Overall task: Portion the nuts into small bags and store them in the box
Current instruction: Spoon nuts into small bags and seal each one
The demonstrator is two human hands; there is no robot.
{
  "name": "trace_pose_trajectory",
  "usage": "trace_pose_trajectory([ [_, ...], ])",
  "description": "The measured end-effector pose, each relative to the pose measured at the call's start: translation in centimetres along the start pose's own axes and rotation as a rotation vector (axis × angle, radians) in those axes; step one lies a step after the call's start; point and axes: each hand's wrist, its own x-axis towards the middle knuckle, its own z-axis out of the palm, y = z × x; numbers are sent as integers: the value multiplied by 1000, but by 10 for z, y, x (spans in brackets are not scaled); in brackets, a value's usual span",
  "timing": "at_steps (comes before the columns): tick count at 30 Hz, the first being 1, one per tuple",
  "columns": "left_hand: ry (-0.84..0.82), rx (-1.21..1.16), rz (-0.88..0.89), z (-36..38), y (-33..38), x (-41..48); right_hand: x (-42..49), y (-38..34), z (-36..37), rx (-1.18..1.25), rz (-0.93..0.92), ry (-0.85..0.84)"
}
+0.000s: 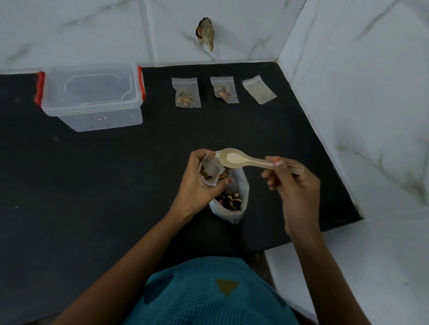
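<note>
Nuts [229,199] sit in a big bag [243,187] on the counter [110,183], just below the left hand [199,186], which grips a part-filled small bag [209,173]. The right hand [295,187] pinches an empty spoon [238,160] at its mouth. Beyond lie two filled bags [186,93], an empty bag [259,90] and the lidded box [93,97].

Just the one camera, worn on the person's head, looking forward and steeply down at the black counter [86,182]. It's wide-angle, so the wall tiles [369,82] bow toward the edges. Pretty close in: both forearms [132,252] come up from the bottom edge, left hand [198,186] and right hand [295,189] land mid-frame, and the spoon [235,159] sits almost dead centre. The clear box [94,97] and the row of small bags [224,89] are farther off, by the back wall [67,23].
</note>
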Motion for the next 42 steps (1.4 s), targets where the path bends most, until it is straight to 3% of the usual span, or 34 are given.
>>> trace_pose_trajectory([
  [3, 4, 51, -1, -6, -6, 1, 3, 17, -7, -19, 110, 71],
  [7, 8, 65, 5, -10, -7, 1, -2, 57, -4, -280, 176, -61],
  [12, -13, 35, 1, -8, -5, 0, -9, 87, 8, -484, 18, -129],
  [16, -25, 10, -19, -5, -7, -2, -10, 98, 5, -577, -112, -81],
  [20, -36, -23, -26, -3, -5, -4, -10, 104, -2, -607, -137, -71],
  [25, -36, -54, -51, -1, -1, -4, -11, 107, -11, -599, 8, -187],
  [28, -51, -62, -54, -1, -1, -5, -15, 99, -15, -517, 56, -160],
  [31, -75, -51, -43, 1, -1, -5, -12, 80, -12, -427, -43, -109],
  [35, -116, -14, -3, 8, 4, -3, -7, 42, 9, -397, -273, -199],
  [39, -156, -3, 36, 9, 15, -1, -3, 27, 28, -598, -382, -333],
  [42, -202, 35, -9, 3, 20, 3, 4, 27, 29, -683, -390, -318],
])
